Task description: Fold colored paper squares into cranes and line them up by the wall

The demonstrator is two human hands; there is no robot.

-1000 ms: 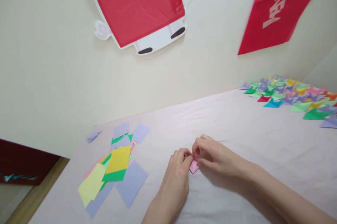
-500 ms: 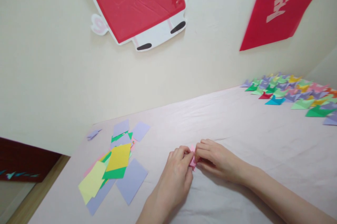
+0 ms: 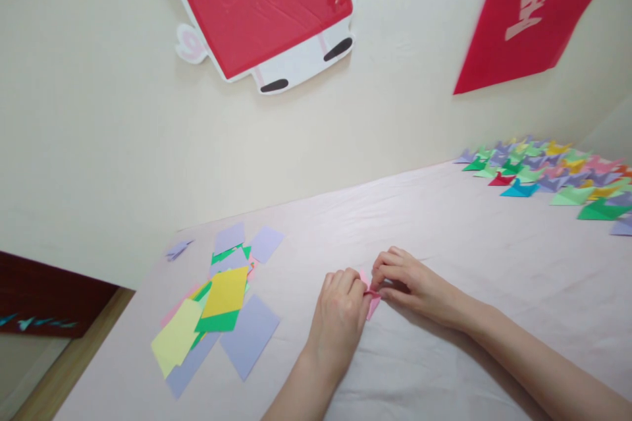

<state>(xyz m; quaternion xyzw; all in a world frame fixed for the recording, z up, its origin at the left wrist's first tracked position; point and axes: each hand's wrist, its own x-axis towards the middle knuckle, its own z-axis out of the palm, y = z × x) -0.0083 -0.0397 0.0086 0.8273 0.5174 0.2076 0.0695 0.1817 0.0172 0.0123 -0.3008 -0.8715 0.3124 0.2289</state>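
A small folded piece of pink paper (image 3: 374, 304) is held between my two hands, just above or on the pale cloth surface. My left hand (image 3: 342, 306) grips it from the left with the fingers curled, so part of the paper is hidden. From the right, my right hand (image 3: 405, 284) pinches its edge between thumb and fingertips. The finer folds are too small and too covered to make out.
Loose square papers, with a yellow sheet (image 3: 224, 291) on top and a lilac sheet (image 3: 251, 335) beside, lie left of my hands. Rows of folded paper birds (image 3: 573, 174) stand at the far right. A wall (image 3: 345, 138) with red decorations rises behind.
The pink paper has turned a little and shows more below my fingers. My right hand has lifted slightly and spread its thumb from the fingers. The view has shifted slightly.
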